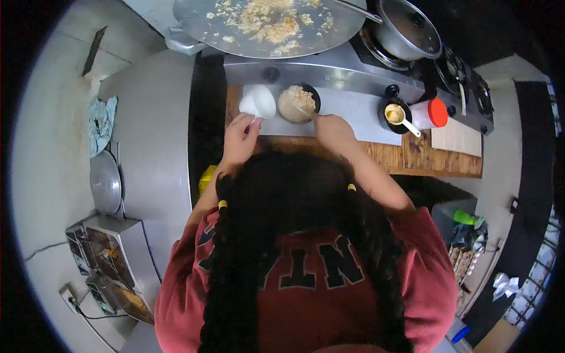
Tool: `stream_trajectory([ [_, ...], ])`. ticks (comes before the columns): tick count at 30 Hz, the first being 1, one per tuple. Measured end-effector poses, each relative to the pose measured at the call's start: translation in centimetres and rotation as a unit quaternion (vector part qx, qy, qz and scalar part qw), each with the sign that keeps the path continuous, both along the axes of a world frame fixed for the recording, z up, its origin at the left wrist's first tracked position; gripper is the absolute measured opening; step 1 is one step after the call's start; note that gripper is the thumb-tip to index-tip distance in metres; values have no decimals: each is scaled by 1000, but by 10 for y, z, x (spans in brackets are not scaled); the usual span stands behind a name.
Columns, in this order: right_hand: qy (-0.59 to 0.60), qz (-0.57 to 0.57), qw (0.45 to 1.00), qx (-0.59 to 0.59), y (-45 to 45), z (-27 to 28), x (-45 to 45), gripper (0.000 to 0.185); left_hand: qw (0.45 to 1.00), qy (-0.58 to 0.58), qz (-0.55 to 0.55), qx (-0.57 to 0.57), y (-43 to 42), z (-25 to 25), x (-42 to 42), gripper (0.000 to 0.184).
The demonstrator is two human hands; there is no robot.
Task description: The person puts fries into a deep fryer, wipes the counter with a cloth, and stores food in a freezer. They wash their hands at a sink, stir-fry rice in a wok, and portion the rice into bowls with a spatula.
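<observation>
My left hand (240,138) is closed on a white cup (257,101), which it tilts with the mouth facing right. Just right of the cup, a dark bowl (316,97) holds a heap of pale, crumbly food (292,101) that looks like rice. My right hand (335,134) grips a thin utensil, seemingly a spoon (303,110), with its far end in that food. The shape of the utensil's tip is hidden in the food. Both bowl and cup are over a white sheet (347,112) on the wooden counter (376,152).
A large metal pan (203,26) with scattered food is on the stove (329,73) ahead. A lidded pot (406,35) stands at the back right. On the right are a black bowl (385,123) with a white measuring scoop (406,125) and a red-lidded jar (432,113).
</observation>
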State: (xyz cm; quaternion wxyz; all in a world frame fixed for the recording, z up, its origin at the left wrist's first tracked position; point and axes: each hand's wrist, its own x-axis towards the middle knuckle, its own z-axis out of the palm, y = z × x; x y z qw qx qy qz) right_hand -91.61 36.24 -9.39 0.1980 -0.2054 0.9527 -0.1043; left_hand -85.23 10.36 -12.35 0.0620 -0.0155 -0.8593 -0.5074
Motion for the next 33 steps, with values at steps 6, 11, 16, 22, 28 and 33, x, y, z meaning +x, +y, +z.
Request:
stream_trajectory([
  [6,71,-3,996,-45,17,-4,-4,38,999,38,34,-7,3,-1,21,10],
  [11,109,1,991,-74,22,45,0,28,985,108,135,14,20,1,40,18],
  [16,15,-46,960,-275,17,54,1,24,949,129,286,-17,29,-11,70,16],
  [22,-344,-47,787,-511,-45,39,33,27,891,-44,250,376,32,3,118,22],
  [28,-506,-105,666,-538,-116,61,61,30,755,61,403,513,-48,28,154,22],
  [33,-575,-188,605,-518,-156,31,55,19,749,98,568,327,-231,-5,191,32],
])
